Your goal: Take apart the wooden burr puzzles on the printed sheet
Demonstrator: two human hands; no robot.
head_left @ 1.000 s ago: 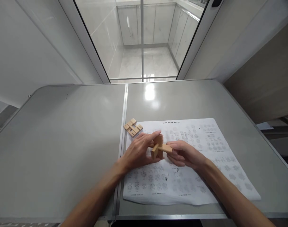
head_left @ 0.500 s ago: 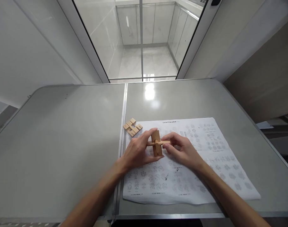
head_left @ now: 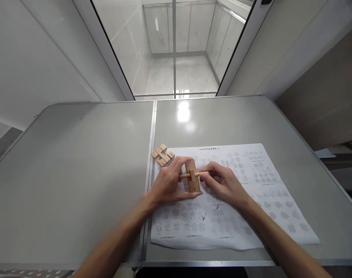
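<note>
My left hand (head_left: 169, 180) grips a flat wooden puzzle block (head_left: 195, 185) between thumb and fingers, at its upper and lower ends. A thin wooden rod (head_left: 184, 175) crosses the block sideways, and a short rounded wooden piece (head_left: 192, 175) stands at the crossing. My right hand (head_left: 222, 181) pinches the rod's right end between thumb and forefinger. Both hands are over the printed sheet (head_left: 245, 216). Just beyond my left hand lies a group of notched wooden puzzle pieces (head_left: 163, 155), fitted together flat.
The sheet carries rows of small puzzle drawings and lies on a grey folding table (head_left: 77, 173). A metal seam (head_left: 150, 154) runs across the table left of the sheet. Beyond the far edge is a glass door (head_left: 190, 46); a wooden panel (head_left: 323, 92) stands at right.
The short rounded piece at the crossing has turned a little on the block. The block leans slightly more, and both hands have barely moved.
</note>
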